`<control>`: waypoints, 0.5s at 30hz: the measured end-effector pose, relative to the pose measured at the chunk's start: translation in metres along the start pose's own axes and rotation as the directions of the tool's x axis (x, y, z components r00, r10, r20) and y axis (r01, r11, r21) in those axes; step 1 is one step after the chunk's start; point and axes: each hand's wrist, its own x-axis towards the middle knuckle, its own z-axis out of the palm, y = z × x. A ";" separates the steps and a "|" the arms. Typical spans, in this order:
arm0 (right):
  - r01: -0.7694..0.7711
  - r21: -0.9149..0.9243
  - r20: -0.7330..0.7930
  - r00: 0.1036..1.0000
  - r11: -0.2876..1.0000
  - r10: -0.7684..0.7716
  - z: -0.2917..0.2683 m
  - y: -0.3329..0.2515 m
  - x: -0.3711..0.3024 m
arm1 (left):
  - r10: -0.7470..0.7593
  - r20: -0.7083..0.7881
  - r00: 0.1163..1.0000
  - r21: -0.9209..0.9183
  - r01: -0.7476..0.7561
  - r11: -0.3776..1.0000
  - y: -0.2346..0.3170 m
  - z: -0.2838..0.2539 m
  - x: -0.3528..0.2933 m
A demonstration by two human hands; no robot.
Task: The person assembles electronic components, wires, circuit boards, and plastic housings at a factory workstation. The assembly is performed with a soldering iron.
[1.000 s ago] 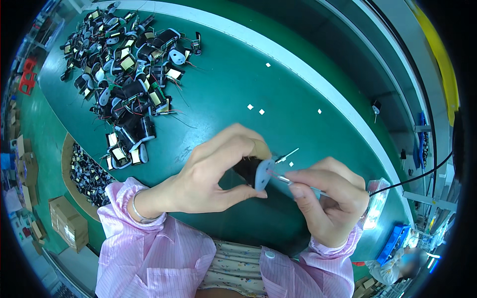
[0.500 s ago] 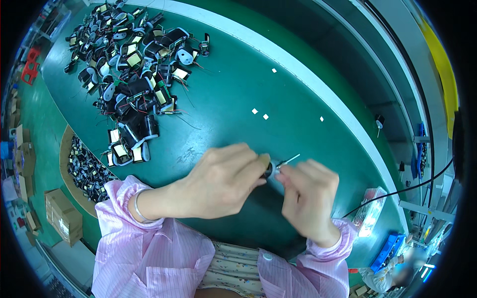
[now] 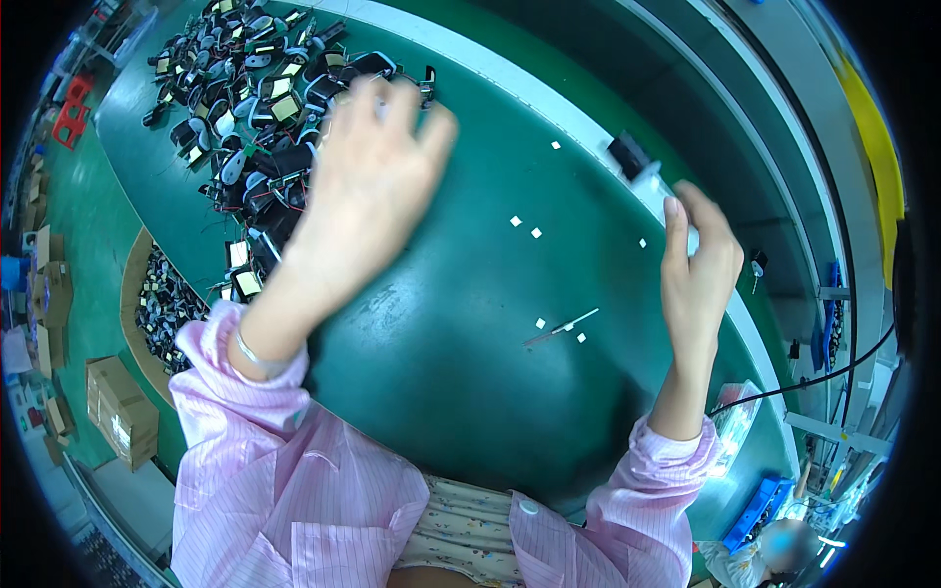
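My left hand (image 3: pixel 377 162), blurred, reaches over the front of a pile of small black-and-grey devices (image 3: pixel 284 108) with wires and pale yellow pads. Its fingers are spread and nothing shows in them. At the right, my right hand (image 3: pixel 701 260) is raised near the table's white edge, thumb and fingers apart. Just beyond its fingertips is a blurred black device with a pale end (image 3: pixel 632 159), apparently off the fingers. A thin stick-like tool with a pale tip (image 3: pixel 578 320) lies on the green table (image 3: pixel 441 343), with small white squares (image 3: pixel 540 323) beside it.
More white squares (image 3: pixel 517 221) dot the table. A clear plastic box (image 3: pixel 730 431) and a blue tray (image 3: pixel 760 514) stand at the right, with a black cable (image 3: pixel 823 369) crossing there. A round-sided bin of small parts (image 3: pixel 172 304) and a cardboard box (image 3: pixel 123 412) are at the left.
My hands have parted from the device they worked on together. The left moved up-left to the pile; the right moved up-right with a device near it. The tool and squares are uncovered.
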 end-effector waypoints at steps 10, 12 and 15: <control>0.307 0.204 0.692 0.627 0.930 -0.358 -0.003 -0.014 -0.066 | 0.266 -0.023 0.964 0.113 -0.261 0.959 -0.063 0.031 0.021; 0.352 0.189 0.692 0.614 0.917 -0.379 0.003 -0.010 -0.072 | 0.251 -0.047 0.967 -0.111 -0.254 0.961 -0.047 0.030 0.020; 0.363 0.198 0.647 0.649 0.911 -0.400 -0.001 -0.008 -0.068 | 0.147 -0.041 0.988 -0.668 -0.137 0.731 -0.012 0.018 0.007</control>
